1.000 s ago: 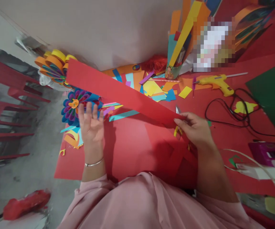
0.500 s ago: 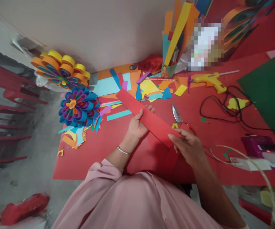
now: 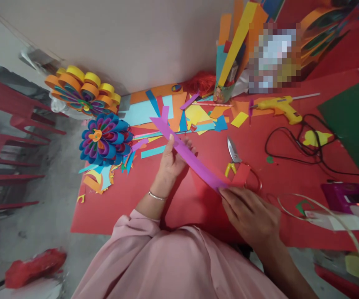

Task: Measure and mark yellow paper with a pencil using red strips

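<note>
Mid-frame, the purple paper strip (image 3: 197,165) is not looped; the left hand (image 3: 173,161) clasps it loosely, the right hand's fingers (image 3: 240,198) pinching its lower end. At left, the blue paper flower (image 3: 105,139) and orange paper flower (image 3: 80,90) look assembled

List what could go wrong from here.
The purple strip, gripped in the right hand and lying across the left hand, might crease if the hands push together. The scissors lie uncovered close to the right hand, so a careless sweep could nick it. The black cord loops loosely on the red table and might get caught.
</note>
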The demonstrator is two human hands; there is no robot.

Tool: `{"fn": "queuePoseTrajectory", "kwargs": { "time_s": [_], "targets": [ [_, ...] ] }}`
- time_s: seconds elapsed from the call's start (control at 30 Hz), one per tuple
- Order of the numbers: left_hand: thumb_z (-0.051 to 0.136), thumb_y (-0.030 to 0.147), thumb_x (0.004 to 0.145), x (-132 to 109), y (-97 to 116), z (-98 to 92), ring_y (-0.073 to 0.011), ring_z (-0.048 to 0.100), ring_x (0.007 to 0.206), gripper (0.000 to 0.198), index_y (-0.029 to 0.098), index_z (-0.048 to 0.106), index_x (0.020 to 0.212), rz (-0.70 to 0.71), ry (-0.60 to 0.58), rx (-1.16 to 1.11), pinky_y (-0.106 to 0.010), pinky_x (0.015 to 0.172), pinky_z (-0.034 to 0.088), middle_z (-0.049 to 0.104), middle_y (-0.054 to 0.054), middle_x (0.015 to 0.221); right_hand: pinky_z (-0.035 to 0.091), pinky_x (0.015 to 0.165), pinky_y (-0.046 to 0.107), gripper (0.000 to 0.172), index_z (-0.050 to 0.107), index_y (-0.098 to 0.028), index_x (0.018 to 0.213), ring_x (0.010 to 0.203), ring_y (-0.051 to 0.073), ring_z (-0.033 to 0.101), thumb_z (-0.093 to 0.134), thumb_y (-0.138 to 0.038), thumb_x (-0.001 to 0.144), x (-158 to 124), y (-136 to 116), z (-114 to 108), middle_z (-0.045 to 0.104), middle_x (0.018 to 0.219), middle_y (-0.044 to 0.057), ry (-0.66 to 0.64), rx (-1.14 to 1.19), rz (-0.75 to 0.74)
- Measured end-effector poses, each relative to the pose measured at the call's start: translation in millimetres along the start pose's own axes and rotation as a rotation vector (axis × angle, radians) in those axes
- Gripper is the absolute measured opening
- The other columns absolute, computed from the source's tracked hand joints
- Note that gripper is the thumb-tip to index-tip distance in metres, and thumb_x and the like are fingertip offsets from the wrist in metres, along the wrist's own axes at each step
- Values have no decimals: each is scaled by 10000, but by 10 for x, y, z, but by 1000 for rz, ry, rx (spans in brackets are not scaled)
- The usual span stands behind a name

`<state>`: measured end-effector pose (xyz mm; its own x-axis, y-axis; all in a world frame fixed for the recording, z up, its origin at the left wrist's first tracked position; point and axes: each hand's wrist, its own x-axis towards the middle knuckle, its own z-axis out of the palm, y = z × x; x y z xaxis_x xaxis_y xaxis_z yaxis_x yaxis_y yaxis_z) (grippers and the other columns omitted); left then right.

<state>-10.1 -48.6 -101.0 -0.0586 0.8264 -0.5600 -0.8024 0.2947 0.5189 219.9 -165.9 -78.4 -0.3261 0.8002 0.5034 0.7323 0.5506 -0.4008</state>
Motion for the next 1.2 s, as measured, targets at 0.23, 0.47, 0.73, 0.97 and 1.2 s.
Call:
{"fn": "queuePoseTrajectory", "kwargs": {
  "time_s": [0.23, 0.47, 0.73, 0.97, 1.2],
  "targets": [
    [601, 280, 930, 122, 48, -81, -181, 745, 936, 243, 231, 685, 1153, 115, -50, 39, -412, 1016, 572, 764, -43, 1052, 645, 855, 403, 493, 682, -331, 1333, 1118, 271, 730, 638, -129, 885, -158, -33, 200, 744, 1243, 77, 15, 268, 280],
    [588, 201, 901, 204, 134, -204, -185, 740, 1071, 349, 278, 693, 1225, 210, -99, 85, -405, 1067, 565, 759, -20, 1164, 661, 819, 404, 641, 491, -334, 1528, 1148, 268, 727, 642, -272, 909, -204, 15, 276, 570, 1536, 125, -61, 1067, 778],
    [561, 226, 944, 226, 217, -282, -189, 720, 1153, 356, 274, 686, 1274, 264, -152, 68, -395, 1083, 561, 752, -39, 1230, 595, 595, 314, 449, 745, -247, 1190, 619, 169, 676, 776, -491, 815, 34, -47, 314, 731, 749, -3, -213, 944, 993],
    [576, 325, 967, 198, 229, -282, -199, 725, 1127, 318, 275, 691, 1260, 255, -159, 88, -400, 1066, 567, 741, -51, 1240, 459, 424, 266, 459, 718, -204, 1156, 444, 135, 541, 749, -500, 808, 63, -49, 344, 661, 598, -29, -275, 913, 1008],
    [521, 358, 1015, 218, 342, -280, -164, 740, 1024, 315, 236, 695, 1247, 296, -135, 66, -343, 1002, 586, 754, -66, 1196, 535, 508, 273, 394, 704, -199, 1078, 580, 168, 655, 776, -444, 778, -70, 19, 249, 726, 726, 18, -310, 944, 1028]
  ]
}}
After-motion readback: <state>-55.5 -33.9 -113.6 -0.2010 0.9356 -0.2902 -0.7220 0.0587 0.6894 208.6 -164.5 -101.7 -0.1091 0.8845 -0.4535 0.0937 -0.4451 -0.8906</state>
